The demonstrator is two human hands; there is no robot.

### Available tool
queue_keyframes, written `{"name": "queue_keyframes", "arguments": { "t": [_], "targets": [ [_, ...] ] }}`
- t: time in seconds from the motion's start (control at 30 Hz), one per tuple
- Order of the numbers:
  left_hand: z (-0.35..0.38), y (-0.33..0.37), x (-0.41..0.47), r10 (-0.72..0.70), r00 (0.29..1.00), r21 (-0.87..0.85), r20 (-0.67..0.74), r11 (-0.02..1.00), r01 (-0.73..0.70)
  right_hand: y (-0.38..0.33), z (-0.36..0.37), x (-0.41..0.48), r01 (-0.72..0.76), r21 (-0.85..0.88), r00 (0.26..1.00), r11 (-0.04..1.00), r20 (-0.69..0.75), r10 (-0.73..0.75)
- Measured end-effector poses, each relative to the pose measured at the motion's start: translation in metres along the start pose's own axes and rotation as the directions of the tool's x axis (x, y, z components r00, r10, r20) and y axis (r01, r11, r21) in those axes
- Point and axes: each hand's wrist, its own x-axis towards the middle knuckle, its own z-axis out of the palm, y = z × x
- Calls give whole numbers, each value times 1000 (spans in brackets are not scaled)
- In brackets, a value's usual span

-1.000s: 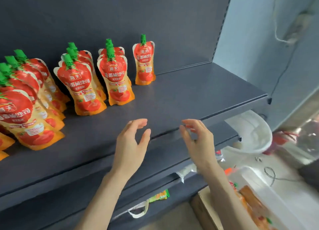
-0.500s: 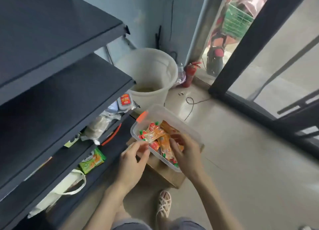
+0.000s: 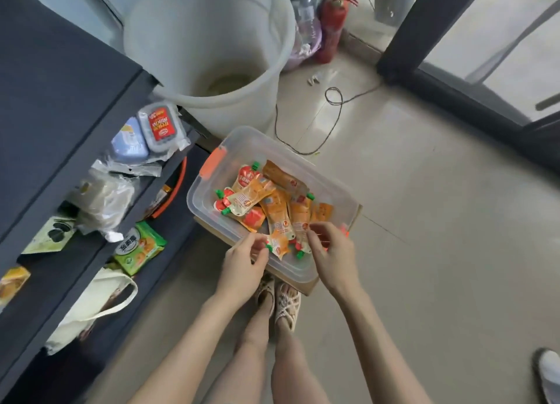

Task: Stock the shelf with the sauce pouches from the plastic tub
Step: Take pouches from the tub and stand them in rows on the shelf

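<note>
A clear rectangular plastic tub with orange clip latches (image 3: 257,143) is sitting on a flat brown cardboard box (image 3: 309,288) on the pale tiled floor, near the middle of the view. Orange-and-red sauce pouches with green screw caps (image 3: 257,197) are lying jumbled inside it, most of them heaped toward its six o'clock rim. The left hand (image 3: 242,267) is reaching in from seven o'clock, its thumb and fingertips pinching the green-capped end of the front pouch (image 3: 280,243). The right hand (image 3: 333,252) is coming in from five o'clock, its fingers curling down onto the neighbouring pouch (image 3: 303,237), whose cap is poking out below them; blur is hiding how firmly it is gripping. The dark grey metal shelf unit (image 3: 60,70) is standing at nine o'clock of the tub, with a green snack packet (image 3: 141,246) and a cream canvas tote bag (image 3: 91,306) lying on its lowest level. A large white plastic bucket (image 3: 212,40) is standing at twelve o'clock, and a red fire extinguisher (image 3: 331,24) is at one o'clock.
</note>
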Motion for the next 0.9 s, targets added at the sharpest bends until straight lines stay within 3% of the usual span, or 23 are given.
{"name": "queue_keyframes", "arguments": {
  "t": [0.17,0.3,0.4,0.6,0.7,0.77,0.9],
  "targets": [
    [32,-50,81,-148,983,61,110,988,142,54,51,55,-155,17,987,988,35,155],
    [55,-84,139,-266,934,207,240,954,219,102,88,88,-284,11,954,959,109,281],
    [67,-97,172,-341,853,355,395,913,200,134,110,104,-397,-6,903,918,177,392],
    [87,-113,210,-397,665,415,633,899,142,178,142,127,-527,-95,777,844,347,524],
    [79,-120,217,-342,663,328,666,932,151,184,148,132,-527,-76,758,846,409,509],
    [65,-121,222,-284,679,221,677,959,180,184,148,138,-589,29,736,808,432,521],
    [46,-117,240,-183,787,56,589,981,185,182,137,154,-689,151,694,709,419,586]
  ]
}}
